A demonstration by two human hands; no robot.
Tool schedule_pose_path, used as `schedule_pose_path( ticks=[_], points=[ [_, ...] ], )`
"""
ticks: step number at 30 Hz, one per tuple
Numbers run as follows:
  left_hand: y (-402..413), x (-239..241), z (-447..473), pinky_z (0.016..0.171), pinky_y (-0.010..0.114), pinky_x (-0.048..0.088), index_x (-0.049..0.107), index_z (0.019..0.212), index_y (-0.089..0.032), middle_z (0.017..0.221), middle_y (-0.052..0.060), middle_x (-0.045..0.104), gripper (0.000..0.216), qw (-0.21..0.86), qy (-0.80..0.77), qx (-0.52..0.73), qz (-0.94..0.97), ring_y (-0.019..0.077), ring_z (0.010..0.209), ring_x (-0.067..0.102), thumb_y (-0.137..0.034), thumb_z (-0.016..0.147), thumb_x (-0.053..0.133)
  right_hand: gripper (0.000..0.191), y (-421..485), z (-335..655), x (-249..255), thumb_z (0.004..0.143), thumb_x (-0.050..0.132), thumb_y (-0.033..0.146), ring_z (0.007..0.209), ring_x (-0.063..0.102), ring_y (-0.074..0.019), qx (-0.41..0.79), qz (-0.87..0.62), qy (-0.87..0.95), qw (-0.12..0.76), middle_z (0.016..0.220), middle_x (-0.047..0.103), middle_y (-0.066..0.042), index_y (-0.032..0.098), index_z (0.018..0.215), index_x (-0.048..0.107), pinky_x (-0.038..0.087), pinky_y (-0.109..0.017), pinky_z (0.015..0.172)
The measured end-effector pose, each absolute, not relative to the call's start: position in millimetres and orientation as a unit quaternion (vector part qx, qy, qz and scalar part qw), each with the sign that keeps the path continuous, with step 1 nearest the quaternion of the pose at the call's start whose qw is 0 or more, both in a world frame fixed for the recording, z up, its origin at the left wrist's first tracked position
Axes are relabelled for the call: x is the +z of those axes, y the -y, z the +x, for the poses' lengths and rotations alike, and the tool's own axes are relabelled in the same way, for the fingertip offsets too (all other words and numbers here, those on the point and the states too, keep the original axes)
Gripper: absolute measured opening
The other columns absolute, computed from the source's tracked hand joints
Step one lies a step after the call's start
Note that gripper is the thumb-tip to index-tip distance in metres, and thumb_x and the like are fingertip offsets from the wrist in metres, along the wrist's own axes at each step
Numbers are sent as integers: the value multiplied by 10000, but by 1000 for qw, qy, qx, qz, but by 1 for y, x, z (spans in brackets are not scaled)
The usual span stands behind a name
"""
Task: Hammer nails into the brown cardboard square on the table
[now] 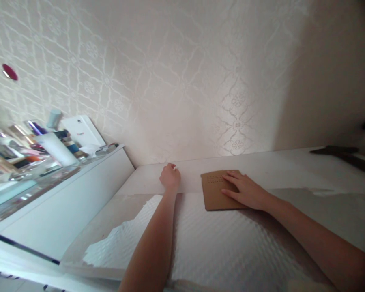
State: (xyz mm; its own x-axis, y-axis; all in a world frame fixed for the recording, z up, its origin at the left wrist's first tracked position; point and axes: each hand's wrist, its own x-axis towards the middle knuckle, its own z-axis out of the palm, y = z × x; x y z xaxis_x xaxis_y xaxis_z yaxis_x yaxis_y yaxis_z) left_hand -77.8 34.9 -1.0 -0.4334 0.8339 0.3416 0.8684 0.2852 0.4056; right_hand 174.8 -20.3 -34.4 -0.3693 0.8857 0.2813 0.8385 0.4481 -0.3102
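Cardboard (214, 196): one brown piece, roughly square, lying flat across the back edge of a white bumpy sheet (219, 243), partly on the white tabletop (280, 170) behind. Several rows of small dark dots near its top; too fine to count.

Hands: two, both bare. Right hand (246, 191) open, palm down, fingers spread on the right half of the cardboard, pressing or resting on it, not wrapped round it. Left hand (170, 176) just left of the cardboard, not touching it, near the wall (185, 101); fingers curled in, can't tell whether it grips anything.

Bumpy sheet shows in two patches, one each side of the left forearm (158, 239); can't tell if it's one sheet or two. Left patch has a ragged edge.

Left side: one white cabinet (79, 207), top crowded with bottles and tubes, too blurred for a full count. Can pick out one white box (83, 132) leaning at the back, one white tube (59, 150), one pale blue tube (54, 117), one purple bottle (37, 128).

Wall: one red oval (9, 71), upper left. Far right: one dark forked thing (334, 150) on the tabletop; can't tell what.
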Motion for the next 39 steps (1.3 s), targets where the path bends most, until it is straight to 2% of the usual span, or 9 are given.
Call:
schedule_pose_path(
  ticks=[7,13,16,19,25,28,32,35,39],
  points=[
    [-28,8,-53,814,297,424,587,1006,-218,1020,35,637,207,61,741,-263,-615,188,964,574,-208,842,462,608,22,174,-32,810,420,507,1231,388,-278,62,-519,820,231,1336,448,-144,128,1283,464,297,-456,1012],
    [10,4,3,874,344,403,589,1032,-199,1039,61,621,249,58,616,-180,-765,205,972,560,-269,868,416,463,21,179,-21,873,313,319,1031,572,-241,65,-592,748,291,1154,609,-112,151,1286,440,433,-387,876],
    [37,-5,33,962,414,340,564,1095,-165,1183,110,551,437,46,513,-139,-845,257,1103,484,-484,870,369,426,18,185,-17,861,322,257,931,619,-235,35,-639,704,308,1046,661,-83,182,1256,464,459,-374,813],
    [57,-11,52,1025,491,235,380,1310,-131,1370,156,368,680,18,469,-122,-875,304,1267,302,-617,855,242,408,14,192,-19,839,365,248,882,634,-225,11,-661,681,315,1018,673,-64,200,1225,488,470,-357,774],
    [67,-5,59,1036,564,124,252,1386,-116,1443,188,218,940,-42,492,-54,-868,373,1324,124,-788,734,171,392,11,202,-31,819,377,246,858,639,-215,17,-657,682,322,965,686,-79,181,1165,548,478,-338,754],
    [72,0,61,1032,581,103,223,1399,-108,1461,191,155,965,-63,511,-24,-857,388,1328,85,-791,718,203,398,14,202,-34,822,351,242,865,636,-221,19,-655,684,320,945,687,-93,168,1149,565,479,-344,757],
    [86,11,59,1013,611,105,217,1403,-104,1455,208,152,974,-95,530,20,-843,403,1324,95,-772,698,294,423,24,197,-36,820,324,212,947,607,-224,-12,-630,725,278,1082,638,-125,142,1169,553,458,-362,817],
    [97,24,47,999,621,125,268,1387,-114,1437,226,193,964,-93,552,49,-827,417,1303,172,-746,668,390,435,37,196,-39,818,324,204,1042,556,-243,-41,-600,765,232,1146,593,-169,88,1172,547,428,-376,871],
    [99,36,12,966,632,190,381,1333,-161,1387,218,322,947,-91,580,81,-806,443,1242,299,-707,575,539,413,56,207,-40,829,321,225,1043,551,-238,-56,-584,784,204,1116,605,-165,92,1119,584,405,-372,906]
  ],
)
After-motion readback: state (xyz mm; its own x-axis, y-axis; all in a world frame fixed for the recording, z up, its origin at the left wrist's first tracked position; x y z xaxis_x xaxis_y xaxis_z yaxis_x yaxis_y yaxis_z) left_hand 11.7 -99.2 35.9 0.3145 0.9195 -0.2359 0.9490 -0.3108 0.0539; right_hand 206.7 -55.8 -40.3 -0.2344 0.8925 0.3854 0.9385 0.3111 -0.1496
